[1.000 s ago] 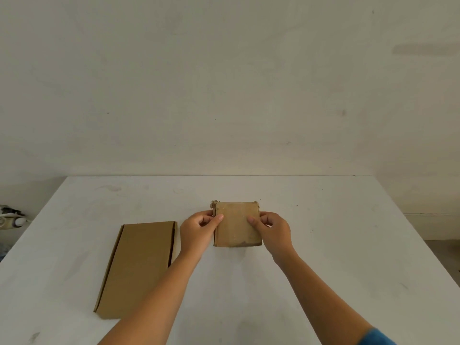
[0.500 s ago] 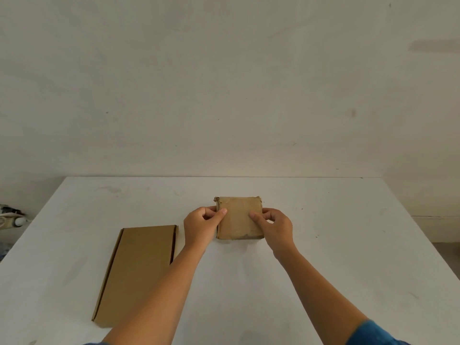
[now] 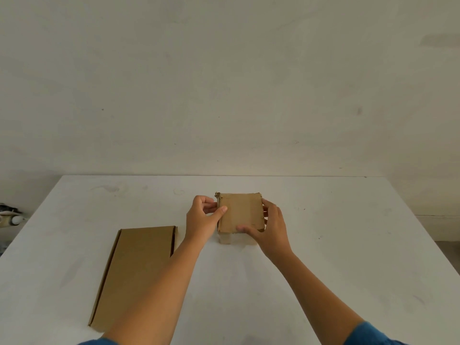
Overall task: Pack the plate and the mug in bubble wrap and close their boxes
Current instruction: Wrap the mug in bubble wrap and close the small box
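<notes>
A small brown cardboard box (image 3: 240, 211) stands in the middle of the white table (image 3: 336, 245) with its top flaps folded shut. My left hand (image 3: 202, 219) grips its left edge, thumb on the lid. My right hand (image 3: 270, 226) holds its right side, with the thumb at the front edge of the lid and the fingers down the side. A flat, closed brown cardboard box (image 3: 135, 272) lies to the left, partly under my left forearm. No plate, mug or bubble wrap shows.
A plain pale wall stands behind the table's far edge. Some small white objects (image 3: 11, 216) sit off the table at the far left. A strip of floor (image 3: 448, 252) shows past the table's right edge.
The small box has come down onto the table, slightly farther from me. My right hand shifted from the lid's top to its right side and front edge.
</notes>
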Demonstrator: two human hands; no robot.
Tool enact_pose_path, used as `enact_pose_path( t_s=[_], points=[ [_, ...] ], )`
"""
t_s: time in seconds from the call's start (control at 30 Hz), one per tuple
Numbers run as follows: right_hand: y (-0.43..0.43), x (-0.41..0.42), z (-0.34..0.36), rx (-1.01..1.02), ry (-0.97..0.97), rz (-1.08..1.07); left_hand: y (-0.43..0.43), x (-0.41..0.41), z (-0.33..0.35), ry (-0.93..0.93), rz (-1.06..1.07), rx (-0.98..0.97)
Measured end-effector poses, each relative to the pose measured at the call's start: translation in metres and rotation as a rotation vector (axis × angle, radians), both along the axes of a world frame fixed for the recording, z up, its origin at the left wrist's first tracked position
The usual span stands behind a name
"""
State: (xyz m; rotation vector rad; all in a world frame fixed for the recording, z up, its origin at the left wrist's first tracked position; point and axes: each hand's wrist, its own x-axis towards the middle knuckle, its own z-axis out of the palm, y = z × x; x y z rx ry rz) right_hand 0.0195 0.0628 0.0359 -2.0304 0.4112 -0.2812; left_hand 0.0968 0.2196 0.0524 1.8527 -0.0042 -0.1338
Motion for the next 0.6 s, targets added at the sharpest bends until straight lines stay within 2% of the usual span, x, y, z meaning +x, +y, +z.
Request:
enact_pose_path(
  t_s=[0.33,0.6],
  points=[
    [0.000,0.008,-0.005,-0.130,-0.047,0.023,-0.002,0.024,0.000,0.061,-0.137,0.096],
    [0.000,0.008,-0.014,-0.179,-0.095,0.029,-0.002,0.028,-0.003,0.077,-0.149,0.089]
  ],
)
